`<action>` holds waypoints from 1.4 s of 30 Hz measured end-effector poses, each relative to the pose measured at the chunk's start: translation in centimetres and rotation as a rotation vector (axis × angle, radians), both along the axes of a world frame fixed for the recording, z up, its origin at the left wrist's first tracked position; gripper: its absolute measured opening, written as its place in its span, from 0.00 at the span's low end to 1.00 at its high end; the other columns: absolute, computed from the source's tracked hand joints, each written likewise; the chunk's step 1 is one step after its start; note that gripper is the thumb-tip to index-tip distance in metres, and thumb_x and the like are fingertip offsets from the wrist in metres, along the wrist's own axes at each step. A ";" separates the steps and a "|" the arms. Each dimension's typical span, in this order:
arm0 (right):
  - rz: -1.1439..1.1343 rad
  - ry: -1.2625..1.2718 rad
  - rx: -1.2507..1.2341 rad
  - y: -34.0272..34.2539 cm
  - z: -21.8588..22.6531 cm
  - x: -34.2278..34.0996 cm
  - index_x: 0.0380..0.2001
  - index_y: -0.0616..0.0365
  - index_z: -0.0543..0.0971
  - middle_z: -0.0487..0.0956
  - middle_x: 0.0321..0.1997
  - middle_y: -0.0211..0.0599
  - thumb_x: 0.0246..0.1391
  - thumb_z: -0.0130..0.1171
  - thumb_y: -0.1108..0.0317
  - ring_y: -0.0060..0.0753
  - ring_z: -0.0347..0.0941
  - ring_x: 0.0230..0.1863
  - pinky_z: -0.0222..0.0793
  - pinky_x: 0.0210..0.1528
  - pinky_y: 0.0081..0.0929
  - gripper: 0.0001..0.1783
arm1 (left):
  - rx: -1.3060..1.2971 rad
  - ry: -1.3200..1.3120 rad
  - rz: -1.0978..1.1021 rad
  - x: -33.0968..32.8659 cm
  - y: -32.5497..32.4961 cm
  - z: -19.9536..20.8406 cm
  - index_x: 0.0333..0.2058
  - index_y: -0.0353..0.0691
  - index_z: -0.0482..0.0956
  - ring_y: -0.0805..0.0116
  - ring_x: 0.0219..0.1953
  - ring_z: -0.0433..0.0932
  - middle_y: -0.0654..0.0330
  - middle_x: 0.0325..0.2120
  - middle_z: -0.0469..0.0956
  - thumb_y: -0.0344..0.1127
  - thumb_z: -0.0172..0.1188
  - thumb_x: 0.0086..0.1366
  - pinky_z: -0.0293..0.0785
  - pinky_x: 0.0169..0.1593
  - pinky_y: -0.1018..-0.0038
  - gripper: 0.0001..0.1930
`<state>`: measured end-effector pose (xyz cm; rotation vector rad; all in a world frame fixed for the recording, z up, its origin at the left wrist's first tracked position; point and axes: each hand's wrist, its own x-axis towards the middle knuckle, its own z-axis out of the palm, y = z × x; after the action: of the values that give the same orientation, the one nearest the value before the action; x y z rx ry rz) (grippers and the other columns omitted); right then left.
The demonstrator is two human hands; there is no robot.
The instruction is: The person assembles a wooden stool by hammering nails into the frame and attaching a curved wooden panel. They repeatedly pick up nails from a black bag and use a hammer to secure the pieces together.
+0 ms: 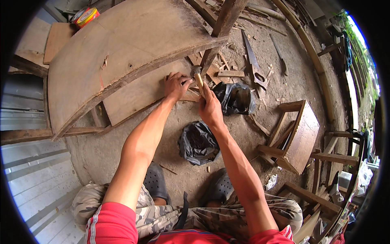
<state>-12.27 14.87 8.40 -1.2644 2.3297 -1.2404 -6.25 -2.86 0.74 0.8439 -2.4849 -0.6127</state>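
My right hand (210,106) is wrapped round the pale wooden handle of a hammer (199,83). The hammer's dark head is up against the lower part of a wooden table, beside its leg (221,30). Just left of the head, my left hand (175,84) has its fingers pinched together; what they hold, if anything, is too small to make out. That hand is over a lower plywood shelf (136,91), below the curved front edge of the worn plywood tabletop (118,44).
Two black plastic bags (199,143) (235,99) stand open on the dirt floor. Right of them lie a handsaw (252,57), a long blade (279,54) and wood scraps (230,73). A small wooden stool (302,138) rests tipped over. Tape rolls (87,17) sit at the tabletop's far left.
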 end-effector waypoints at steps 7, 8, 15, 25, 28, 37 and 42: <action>-0.004 0.016 0.029 -0.1 0.0 0.3 0.63 0.68 0.64 0.76 0.50 0.61 0.55 0.52 0.78 0.62 0.74 0.51 0.71 0.52 0.44 0.30 | 0.024 -0.002 0.018 0.1 0.1 0.0 0.35 0.55 0.88 0.69 0.51 0.73 0.76 0.41 0.81 0.54 0.64 0.61 0.60 0.59 0.62 0.13; -0.005 0.008 0.041 -0.2 0.3 0.3 0.63 0.68 0.64 0.76 0.50 0.61 0.55 0.52 0.78 0.62 0.74 0.51 0.71 0.52 0.44 0.30 | 0.002 0.015 0.016 0.3 0.0 -0.1 0.35 0.55 0.88 0.69 0.50 0.73 0.75 0.40 0.81 0.53 0.65 0.60 0.61 0.58 0.63 0.13; 0.026 0.109 0.010 -0.2 -0.3 -0.3 0.64 0.64 0.63 0.76 0.51 0.60 0.57 0.52 0.76 0.63 0.75 0.48 0.73 0.49 0.48 0.31 | 0.070 -0.043 0.022 -0.2 -0.2 0.5 0.39 0.53 0.86 0.66 0.50 0.75 0.70 0.40 0.83 0.50 0.67 0.59 0.62 0.59 0.63 0.13; 0.001 0.091 -0.023 -0.1 1.8 -0.3 0.63 0.66 0.65 0.76 0.53 0.59 0.57 0.54 0.78 0.61 0.74 0.52 0.72 0.53 0.43 0.29 | -0.036 -0.194 0.176 2.0 0.7 0.6 0.61 0.58 0.72 0.51 0.72 0.48 0.54 0.68 0.57 0.59 0.58 0.63 0.36 0.69 0.41 0.29; 0.015 0.058 -0.024 -0.1 1.5 -0.3 0.63 0.66 0.65 0.75 0.54 0.61 0.57 0.54 0.78 0.62 0.73 0.55 0.71 0.55 0.43 0.30 | 0.235 -0.463 0.337 1.6 1.2 2.9 0.72 0.56 0.50 0.44 0.75 0.27 0.48 0.74 0.32 0.68 0.54 0.61 0.20 0.67 0.33 0.46; 0.007 0.042 0.015 -0.5 1.3 0.0 0.64 0.63 0.65 0.75 0.54 0.60 0.56 0.54 0.79 0.61 0.75 0.52 0.73 0.52 0.42 0.31 | 0.469 -0.635 0.338 1.0 0.4 5.5 0.73 0.56 0.33 0.47 0.74 0.16 0.50 0.73 0.22 0.70 0.52 0.60 0.16 0.66 0.34 0.53; 0.021 0.098 -0.017 -0.4 1.7 0.3 0.66 0.60 0.64 0.76 0.51 0.57 0.58 0.53 0.77 0.60 0.76 0.46 0.74 0.45 0.43 0.31 | 0.484 -0.605 0.320 1.2 0.3 5.3 0.73 0.55 0.33 0.46 0.73 0.15 0.49 0.73 0.21 0.70 0.51 0.61 0.15 0.66 0.34 0.53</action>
<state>-11.99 14.46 10.08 -1.3813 2.3703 -1.2206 -5.03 -2.60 6.03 1.7983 -2.6418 -0.9722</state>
